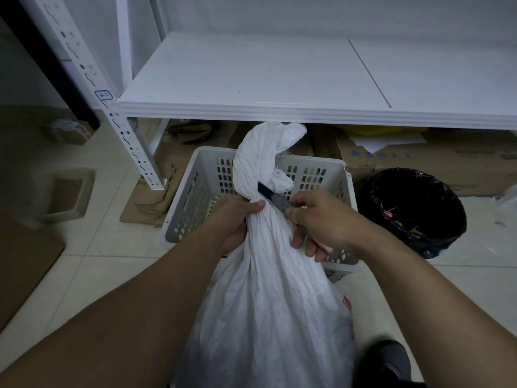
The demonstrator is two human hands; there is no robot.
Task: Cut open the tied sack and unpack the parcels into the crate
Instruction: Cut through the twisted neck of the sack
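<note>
The white crinkled woven-plastic sack (268, 303) is standing upright on the tiled floor, directly in front of the pale grey perforated plastic crate (316, 161) and overlapping its near wall. The sack's neck is gathered and knotted, with the loose top rising above the knot.

The left hand (232, 222) is gripping the gathered neck just below the knot, fingers and thumb curled round the fabric. The right hand (321, 222) is holding a utility knife with a dark extended blade and a pinkish handle end (272, 196), fingers wrapped round the handle. The blade is lying against the right side of the neck at the knot, just above the left thumb.

A round bin lined with a black plastic bag (436, 242) is standing to the right of the crate. A white metal shelf (251, 74) is spanning the area behind the crate, and flattened brown cardboard (151, 197) is lying beneath it.
</note>
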